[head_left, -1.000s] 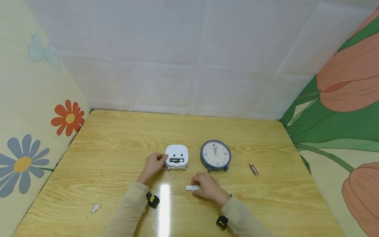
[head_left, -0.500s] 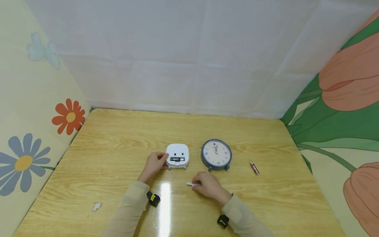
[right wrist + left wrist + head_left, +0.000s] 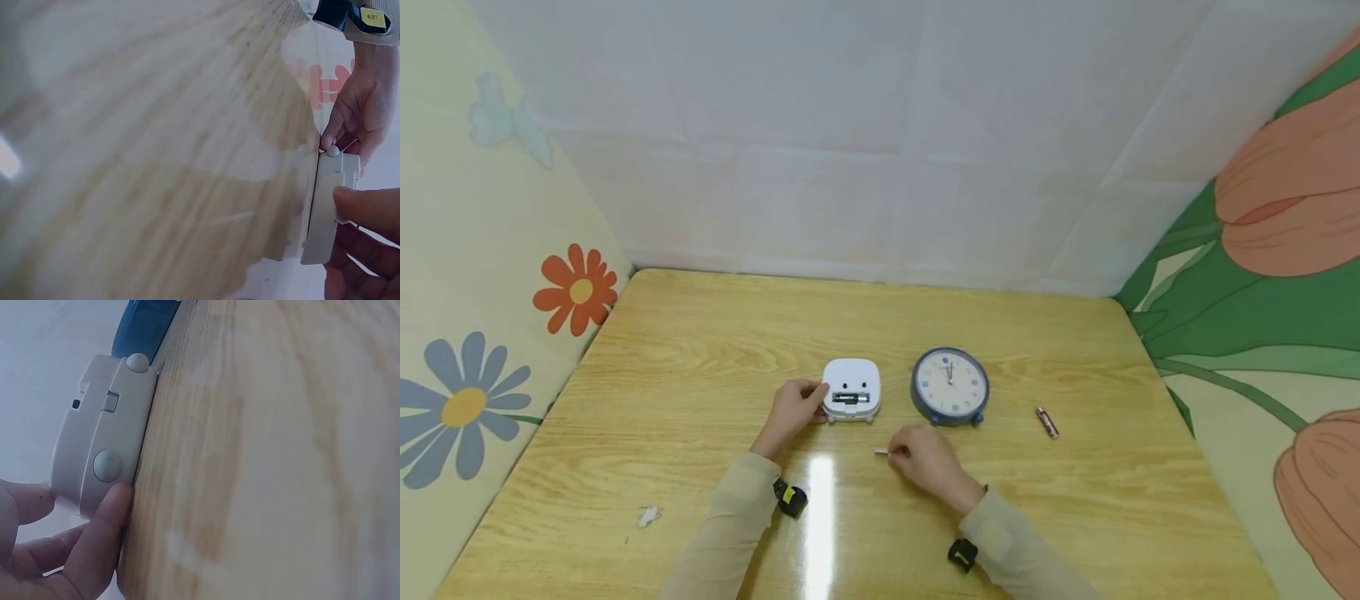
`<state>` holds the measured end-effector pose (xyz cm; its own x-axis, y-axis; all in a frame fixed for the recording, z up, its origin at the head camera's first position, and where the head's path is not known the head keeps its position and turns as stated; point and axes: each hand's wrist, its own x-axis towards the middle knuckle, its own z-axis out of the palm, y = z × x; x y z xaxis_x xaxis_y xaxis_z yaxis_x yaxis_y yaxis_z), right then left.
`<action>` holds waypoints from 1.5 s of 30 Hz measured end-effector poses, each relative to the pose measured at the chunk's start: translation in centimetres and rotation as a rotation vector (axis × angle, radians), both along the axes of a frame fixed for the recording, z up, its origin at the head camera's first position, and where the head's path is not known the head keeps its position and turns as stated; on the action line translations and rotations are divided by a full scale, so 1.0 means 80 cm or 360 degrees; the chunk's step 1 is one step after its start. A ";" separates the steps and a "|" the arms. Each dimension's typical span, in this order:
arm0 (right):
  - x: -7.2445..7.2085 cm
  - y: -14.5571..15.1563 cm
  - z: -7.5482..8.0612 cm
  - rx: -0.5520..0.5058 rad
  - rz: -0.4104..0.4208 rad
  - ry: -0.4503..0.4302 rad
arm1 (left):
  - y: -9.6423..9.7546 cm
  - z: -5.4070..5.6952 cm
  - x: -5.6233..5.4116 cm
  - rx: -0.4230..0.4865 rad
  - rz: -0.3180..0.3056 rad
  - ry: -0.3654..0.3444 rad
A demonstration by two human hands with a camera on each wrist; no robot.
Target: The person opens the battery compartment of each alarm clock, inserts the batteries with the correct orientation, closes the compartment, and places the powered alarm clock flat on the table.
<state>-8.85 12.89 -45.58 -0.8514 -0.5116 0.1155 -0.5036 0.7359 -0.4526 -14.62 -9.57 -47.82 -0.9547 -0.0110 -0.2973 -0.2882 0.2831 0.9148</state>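
A small white clock (image 3: 852,372) lies back side up on the table, a dark battery (image 3: 849,399) in its uncovered compartment. My left hand (image 3: 788,412) holds the clock by its left edge; in the left wrist view, thumb and fingers (image 3: 103,528) grip its body near a round foot (image 3: 107,465). Just in front and to the right, my right hand (image 3: 929,461) pinches a thin white battery cover (image 3: 881,451). In the head view that cover appears nearly edge-on, apart from the clock. The right wrist view shows the cover (image 3: 323,228) between thumb and fingers.
A round blue-rimmed clock (image 3: 951,382) lies face up right of the white one. Farther right is a loose red battery (image 3: 1047,422). A small white scrap (image 3: 648,517) lies at the front left of the wooden table (image 3: 700,333).
My right hand has moved slightly forward and turned the cover from flat to nearly edge-on. My left hand keeps holding the white clock in place.
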 end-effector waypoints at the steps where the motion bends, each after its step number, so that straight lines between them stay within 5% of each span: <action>1: 0.000 0.000 0.000 -0.0012 -0.0007 0.0021 | 0.000 0.000 0.000 -0.0001 0.0001 0.0003; 15: -0.017 -0.014 0.008 -0.0196 -0.0035 0.0452 | 0.002 0.003 -0.006 0.0054 -0.0001 0.0021; 37: -0.036 -0.036 0.011 -0.0224 -0.0087 0.0553 | 0.000 0.002 -0.004 0.0063 -0.0011 0.0029; 45: -0.045 -0.047 0.004 -0.0165 0.0015 0.0739 | 0.001 -0.001 -0.003 0.0063 0.0006 0.0026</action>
